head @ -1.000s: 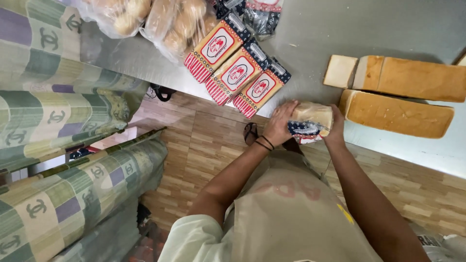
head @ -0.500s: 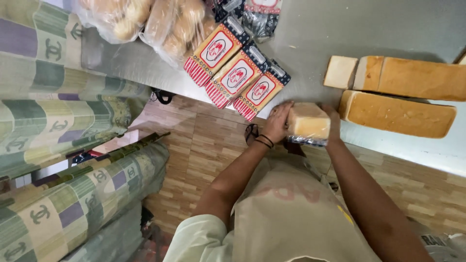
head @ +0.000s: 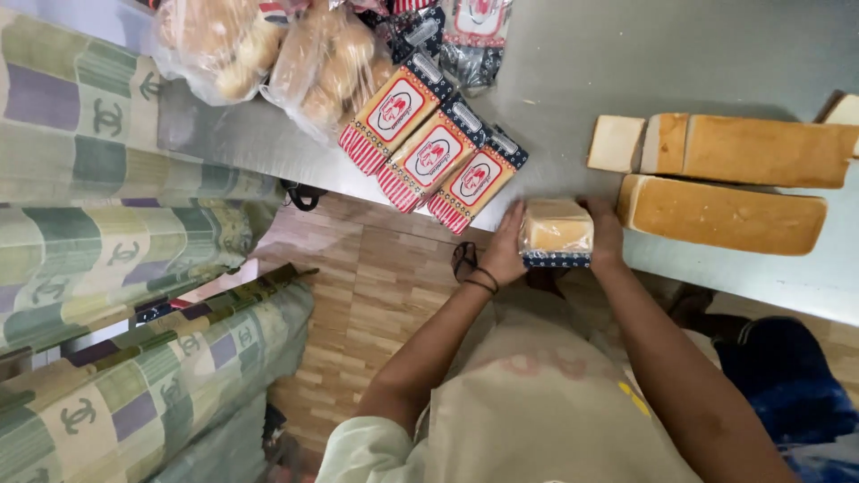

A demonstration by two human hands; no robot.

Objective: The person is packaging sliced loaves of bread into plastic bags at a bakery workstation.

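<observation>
Both my hands grip a short block of sliced bread (head: pixel 557 230) in a clear bag with a dark printed end, held at the near edge of the steel table (head: pixel 573 80). My left hand (head: pixel 506 249), with dark bands at the wrist, presses its left side. My right hand (head: pixel 607 234) presses its right side. Three packed loaves in red, white and dark printed bags (head: pixel 434 152) lie in a row just left of the block. Two long unwrapped loaves (head: pixel 725 213) and a cut slice (head: pixel 616 143) lie to the right.
Clear bags of round buns (head: pixel 268 54) sit at the table's far left. More printed bags (head: pixel 474 27) lie at the top. Green and purple patterned cloth (head: pixel 98 233) hangs at the left. Wood-look floor (head: pixel 376 295) runs below the table edge.
The bagged bread block has been turned and squared between both hands, from a crumpled bag end facing up to a flat bread face up, staying at the table edge.
</observation>
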